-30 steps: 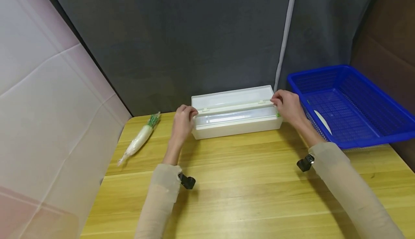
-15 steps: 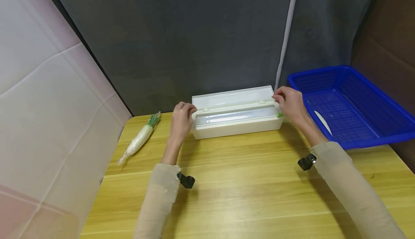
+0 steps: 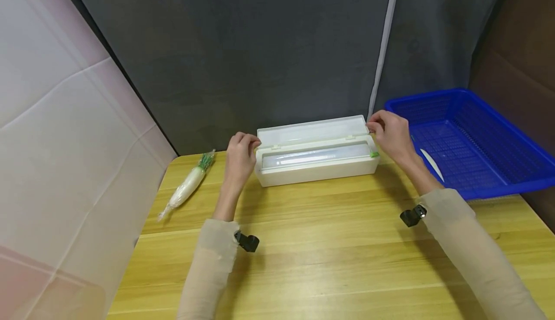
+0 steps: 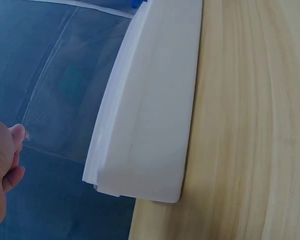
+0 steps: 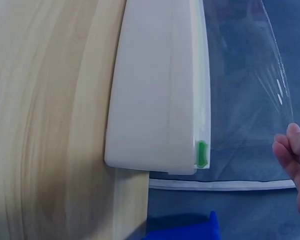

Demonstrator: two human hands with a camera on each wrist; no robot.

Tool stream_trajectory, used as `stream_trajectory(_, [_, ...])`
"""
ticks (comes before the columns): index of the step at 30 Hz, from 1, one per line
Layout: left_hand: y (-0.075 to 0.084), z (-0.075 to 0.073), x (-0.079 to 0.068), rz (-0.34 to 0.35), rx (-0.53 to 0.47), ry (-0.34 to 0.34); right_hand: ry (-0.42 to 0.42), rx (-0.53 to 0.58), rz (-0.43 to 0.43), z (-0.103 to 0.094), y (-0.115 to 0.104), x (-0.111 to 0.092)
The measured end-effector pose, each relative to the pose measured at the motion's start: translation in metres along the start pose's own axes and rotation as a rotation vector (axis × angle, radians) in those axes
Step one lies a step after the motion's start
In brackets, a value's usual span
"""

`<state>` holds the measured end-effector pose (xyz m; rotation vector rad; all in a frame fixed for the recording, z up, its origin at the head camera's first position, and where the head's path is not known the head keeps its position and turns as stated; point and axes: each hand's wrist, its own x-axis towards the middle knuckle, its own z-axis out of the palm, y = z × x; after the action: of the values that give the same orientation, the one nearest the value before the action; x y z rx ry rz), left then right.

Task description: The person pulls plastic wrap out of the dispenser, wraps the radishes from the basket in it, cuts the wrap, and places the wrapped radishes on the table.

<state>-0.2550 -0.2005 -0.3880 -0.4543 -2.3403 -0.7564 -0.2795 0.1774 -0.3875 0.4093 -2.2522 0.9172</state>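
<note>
A white cling film dispenser [image 3: 318,171] stands at the back of the table, its lid [image 3: 312,131] raised behind it. The left hand [image 3: 240,156] pinches one corner of a sheet of clear cling film [image 4: 65,100] at the box's left end. At the other end, the right hand [image 3: 393,136] pinches the opposite corner between thumb and fingers. The film spans from the box to both hands, showing clearly in the wrist views. A green slider [image 5: 202,154] sits at the box's right end. To the left lies a white radish [image 3: 187,188] with green leaf stubs, wrapped in film.
A blue plastic basket [image 3: 503,192] stands at the right, with a slim white pointed thing [image 3: 432,165] inside it along the near left side. Dark grey cloth [image 3: 225,60] hangs behind the table [image 3: 321,252], and a pale panel [image 3: 78,146] borders the left side.
Both hands have risen slightly and moved apart from the dispenser, drawing the film upward. The dispenser, radish and basket have stayed in place.
</note>
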Motion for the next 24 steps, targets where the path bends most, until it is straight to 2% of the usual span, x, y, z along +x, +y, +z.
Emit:
stream_trajectory(10, [0.003, -0.006, 0.005, 0.045, 0.0, 0.053, 0.028, 0.005, -0.01, -0.007, -0.007, 0.005])
stream_trajectory(24, [0.014, -0.019, 0.011, 0.058, 0.017, 0.096, 0.092, -0.003, -0.039, -0.019, -0.018, 0.011])
